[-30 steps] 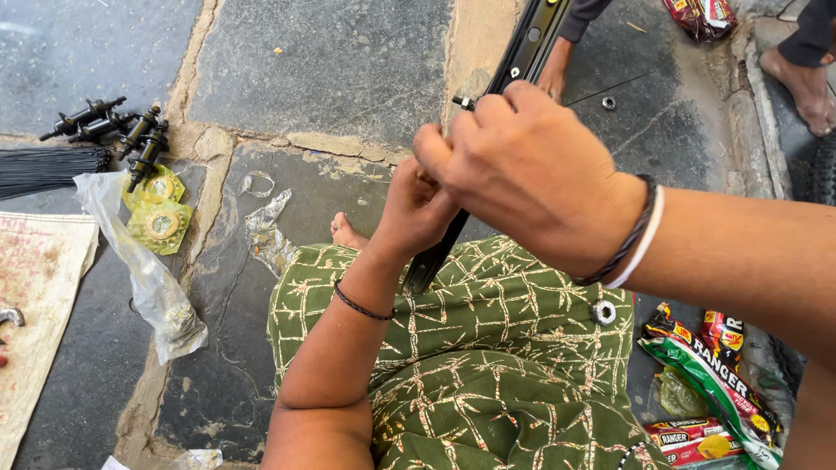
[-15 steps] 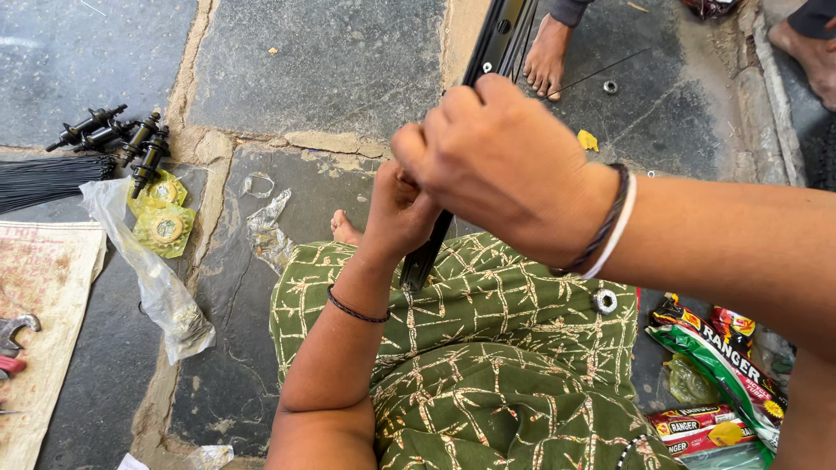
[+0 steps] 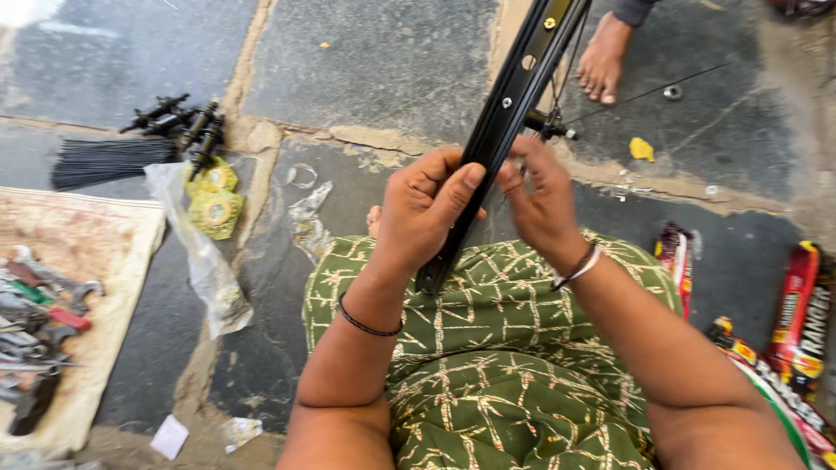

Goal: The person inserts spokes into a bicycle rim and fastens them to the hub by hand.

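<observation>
Since the earlier frame, the right hand (image 3: 544,196) had dropped from covering the left and moved to the far side of the long black metal wheel rim with drilled holes (image 3: 503,130), so both hands showed side by side. Nearest lay the person's lap in green patterned cloth (image 3: 488,365), with the rim's lower end resting on it. Above it the left hand (image 3: 422,209) was clenched around the rim, thumb pressed along its edge, a thin black band on the wrist. On the other side, that right hand held the rim, its fingers curled near a small black hub with thin spokes (image 3: 549,126). Colourful printed packets (image 3: 797,322) lay to the right on the dark stone floor (image 3: 366,61). To the left sat a tan cloth with metal tools (image 3: 52,305), a clear plastic bag (image 3: 205,261), yellow-green rolls (image 3: 213,200) and a bundle of black spokes (image 3: 109,161). Farthest off, another person's bare foot (image 3: 605,57) stood beside the rim's upper stretch
</observation>
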